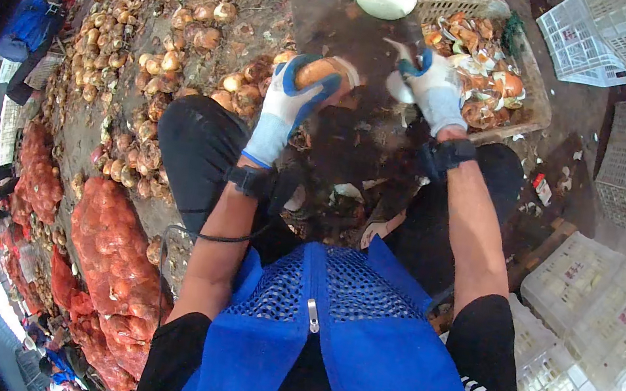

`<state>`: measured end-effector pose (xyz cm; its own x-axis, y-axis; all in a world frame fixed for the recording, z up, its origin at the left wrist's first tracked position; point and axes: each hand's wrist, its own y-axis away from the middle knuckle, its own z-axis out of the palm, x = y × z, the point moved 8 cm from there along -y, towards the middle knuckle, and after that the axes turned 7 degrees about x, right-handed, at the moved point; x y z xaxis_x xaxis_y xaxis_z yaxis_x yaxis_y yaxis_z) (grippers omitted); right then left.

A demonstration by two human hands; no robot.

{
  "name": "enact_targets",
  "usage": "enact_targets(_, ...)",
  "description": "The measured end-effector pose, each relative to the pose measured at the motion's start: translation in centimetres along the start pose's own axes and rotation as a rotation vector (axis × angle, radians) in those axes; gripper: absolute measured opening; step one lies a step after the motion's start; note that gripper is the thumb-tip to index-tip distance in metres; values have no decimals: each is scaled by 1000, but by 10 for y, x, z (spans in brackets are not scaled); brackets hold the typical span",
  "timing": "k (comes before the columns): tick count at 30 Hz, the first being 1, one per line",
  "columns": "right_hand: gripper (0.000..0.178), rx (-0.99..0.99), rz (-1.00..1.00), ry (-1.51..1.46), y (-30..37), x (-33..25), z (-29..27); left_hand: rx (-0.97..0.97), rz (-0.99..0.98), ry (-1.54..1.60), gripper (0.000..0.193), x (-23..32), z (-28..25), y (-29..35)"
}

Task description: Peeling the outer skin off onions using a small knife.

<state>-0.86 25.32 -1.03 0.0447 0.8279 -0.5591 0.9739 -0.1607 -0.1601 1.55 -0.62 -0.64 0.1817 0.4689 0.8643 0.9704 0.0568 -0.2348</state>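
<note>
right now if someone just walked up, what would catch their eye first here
Probably the two gloved hands at the centre: the left hand grips a brown onion, the right hand holds a pale scrap of peel. Next, the heap of loose onions upper left, the red mesh sacks at the left, and a basket of peelings upper right.

I'm seeing my gloved left hand (295, 97) gripping a brown onion (321, 73), while my right hand (434, 86) is pinching a pale peel (400, 88) just beside a basket (540, 91) of skins; red sacks (113, 247) are lying left.
</note>
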Motion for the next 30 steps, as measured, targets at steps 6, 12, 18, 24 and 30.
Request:
enact_targets(6, 61, 58, -10, 76, 9, 24, -22, -67, 42, 14, 51, -3, -5, 10)
enact_targets(12, 51, -99, -85, -470, 43, -56, 5, -103, 91, -60, 55, 10, -5, 13)
enact_targets(18, 49, -175, -79, -463, 35, -53, 21, -134, 93, -99, 49, 18, -2, 14)
enact_targets(24, 44, -216, -140, -563, 13, -35, 39, -134, 84, -85, 49, 20, -4, 13)
enact_targets(30, 31, -539, 16, -651, 2, -19, 60, -147, 90, -77, 50, 18, -4, 11)
